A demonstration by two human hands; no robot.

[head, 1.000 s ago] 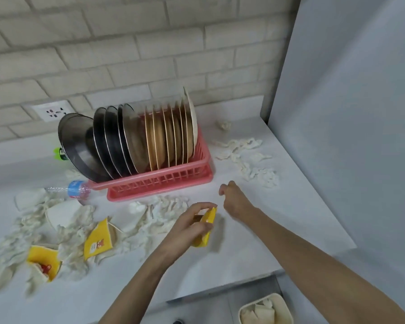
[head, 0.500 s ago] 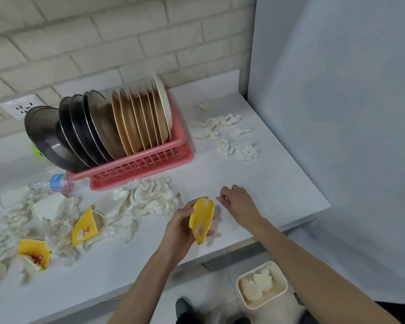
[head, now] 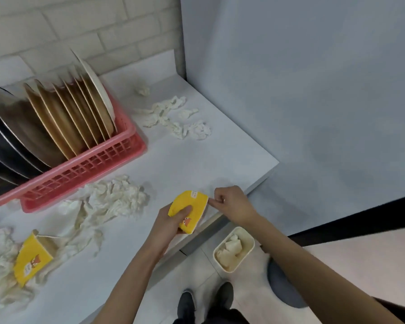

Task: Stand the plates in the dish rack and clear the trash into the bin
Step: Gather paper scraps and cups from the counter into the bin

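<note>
Yellow paper cup (head: 198, 205), crushed, clasped in the left grip (head: 173, 222) over the near edge of the counter (head: 185, 164). Long axis running away from the person: labelled end far, fox-printed end near, white edge turned toward the right grip (head: 232, 204).

Compared with half a second before: cup squeezed flatter, thumb now pressed into its yellow face; right grip, then lying apart on the counter, now at the cup's white edge; bin (head: 253, 242) fuller in view.

Left grip: palm under the cup, fingers wrapped round it, forearm slanting up from below. Right grip: fingers curled, thumb and forefinger tips at the cup's edge; pinch or mere touch not discernible.

Bin on the floor below the right grip, paper scraps (head: 232, 247) inside. Left of the left grip: tissue heap (head: 117, 197) and second yellow cup (head: 31, 260) on its side; beyond them, pink dish rack (head: 84, 169) with plates (head: 63, 118) standing on edge.
</note>
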